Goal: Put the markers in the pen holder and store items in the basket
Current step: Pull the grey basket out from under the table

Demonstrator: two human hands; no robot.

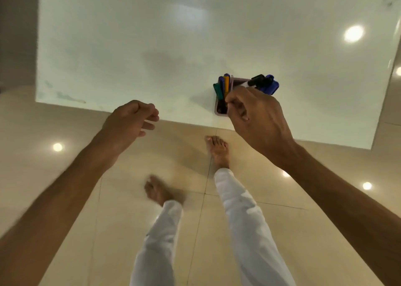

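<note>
Table top (pixel 152 47) looking glossy, smooth, pale white, mirroring ceiling lamp and window. Floor tiles (pixel 121 210) showing polished beige glaze, reflecting round lights, thin grout lines running between. Pen holder (pixel 219 109) appearing matt mauve plastic. Markers (pixel 223 86) looking smooth plastic, barrels green, blue, orange; black and blue caps (pixel 263 82) catching slight sheen. Trousers (pixel 243 210) showing white woven cloth, matt, softly creased.

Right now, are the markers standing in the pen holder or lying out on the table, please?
In: the markers stand inside the pen holder, tips above its rim.
</note>
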